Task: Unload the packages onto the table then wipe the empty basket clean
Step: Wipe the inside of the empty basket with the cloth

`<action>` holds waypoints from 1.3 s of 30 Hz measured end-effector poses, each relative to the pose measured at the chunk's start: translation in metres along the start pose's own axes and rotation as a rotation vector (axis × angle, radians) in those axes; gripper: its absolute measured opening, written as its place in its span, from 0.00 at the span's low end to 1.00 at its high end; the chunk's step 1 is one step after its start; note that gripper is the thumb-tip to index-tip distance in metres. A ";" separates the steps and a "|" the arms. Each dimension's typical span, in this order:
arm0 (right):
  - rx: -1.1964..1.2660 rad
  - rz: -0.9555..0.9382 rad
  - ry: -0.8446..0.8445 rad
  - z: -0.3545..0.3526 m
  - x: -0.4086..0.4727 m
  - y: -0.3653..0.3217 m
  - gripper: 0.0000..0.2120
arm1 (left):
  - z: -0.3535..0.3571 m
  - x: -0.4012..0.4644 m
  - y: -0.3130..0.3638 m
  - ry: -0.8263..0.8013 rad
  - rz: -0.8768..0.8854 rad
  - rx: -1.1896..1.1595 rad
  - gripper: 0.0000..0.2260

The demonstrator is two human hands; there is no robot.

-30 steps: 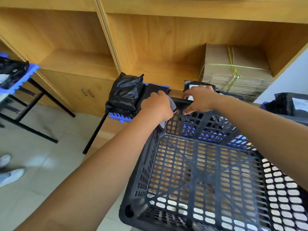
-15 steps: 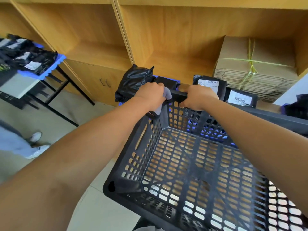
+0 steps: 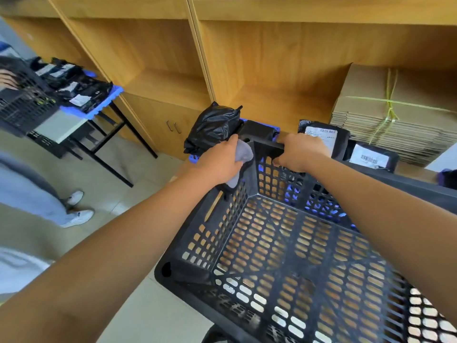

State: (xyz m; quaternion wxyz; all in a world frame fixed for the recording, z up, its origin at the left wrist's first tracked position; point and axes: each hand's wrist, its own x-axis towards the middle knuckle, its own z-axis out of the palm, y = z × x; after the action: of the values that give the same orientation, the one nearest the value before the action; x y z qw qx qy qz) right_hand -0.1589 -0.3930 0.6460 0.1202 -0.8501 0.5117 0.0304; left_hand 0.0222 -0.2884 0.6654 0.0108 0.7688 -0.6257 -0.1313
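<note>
Gripping the far rim of the empty black perforated plastic basket [image 3: 284, 243], the right hand [image 3: 303, 152] seems to steady it, tilted toward the camera, while the left hand [image 3: 220, 163] clutches a bunched grey cloth [image 3: 243, 152] against the basket's far left corner, apparently wiping there. Just beyond the basket lie black plastic-wrapped packages [image 3: 215, 125], already unloaded. Behind them stand light wooden shelving [image 3: 247, 58] and tied flattened cardboard [image 3: 395, 112]; left of the basket, pale floor tiles [image 3: 138, 174].

Head-worn, wide-angle, looking forward and down from close above the basket [image 3: 284, 243], toward wooden shelving [image 3: 173, 58] beyond; floor [image 3: 111, 174] at left.
</note>
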 end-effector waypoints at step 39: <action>-0.151 -0.164 0.176 0.011 -0.006 0.004 0.16 | 0.021 -0.067 -0.016 0.014 -0.133 -0.141 0.22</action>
State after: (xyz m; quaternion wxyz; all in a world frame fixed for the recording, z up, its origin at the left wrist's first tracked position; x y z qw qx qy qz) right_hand -0.1646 -0.3868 0.6353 0.0129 -0.8951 0.4453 -0.0159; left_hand 0.0209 -0.2171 0.6552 0.0607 0.8068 -0.5625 -0.1702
